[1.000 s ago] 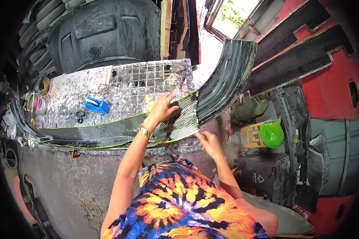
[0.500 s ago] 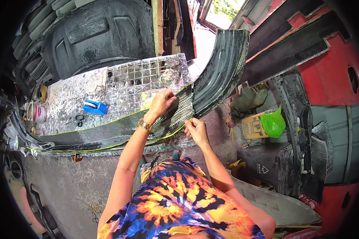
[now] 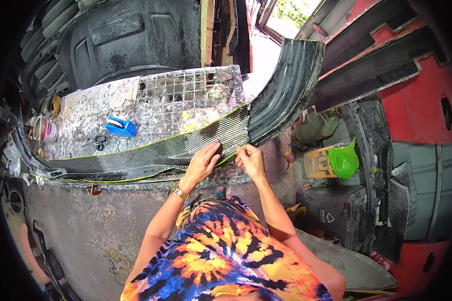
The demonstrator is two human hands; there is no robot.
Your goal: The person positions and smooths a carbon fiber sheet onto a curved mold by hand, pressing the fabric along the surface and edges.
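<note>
A long strip of woven carbon fibre cloth (image 3: 135, 164) with yellow edging lies along a curved black mould (image 3: 288, 93). The cloth stops partway, leaving the mould's upper right end bare and glossy. At the strip's near edge, close to its right end, my left hand (image 3: 201, 164) rests with fingers stretched out on the weave. Just right of it, my right hand (image 3: 251, 163) pinches the cloth's near right corner between thumb and fingers. Slight ripples show in the cloth left of my left hand.
Behind the strip, a worn, stained table (image 3: 100, 110) carries a blue tape dispenser (image 3: 121, 127), scissors (image 3: 100, 143) and a white tub (image 3: 47, 129). On the right are a cardboard box (image 3: 317, 163), a green bag (image 3: 343, 159) and red panels (image 3: 419, 103). An orange clamp (image 3: 95, 190) hangs at the near edge.
My left hand has come down from the middle of the cloth to its near edge, beside my right hand, and its fingers have straightened. The right hand keeps its pinch at the corner.
</note>
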